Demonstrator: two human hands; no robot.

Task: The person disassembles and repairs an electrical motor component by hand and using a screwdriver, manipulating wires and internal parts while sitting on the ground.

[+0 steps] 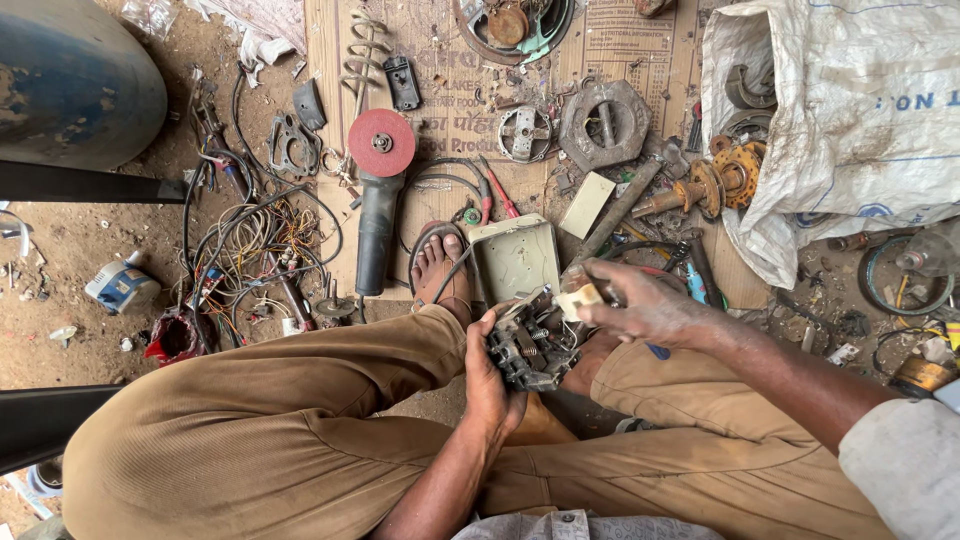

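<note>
Greasy metal motor (528, 350) sits gripped in the left hand (487, 385) while the right hand (640, 305) pinches a pale scrap (578, 299) against it, work unfinished.

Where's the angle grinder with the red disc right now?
In the head view the angle grinder lies on the cardboard sheet left of centre, red disc pointing away, between the tangle of wires and the person's sandalled foot.

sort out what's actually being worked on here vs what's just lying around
In hand:
left hand gripping the small motor assembly
right hand pinching a pale small piece at its top

Lying about:
angle grinder
tangle of wires
metal box
white sack
round metal plate
</note>
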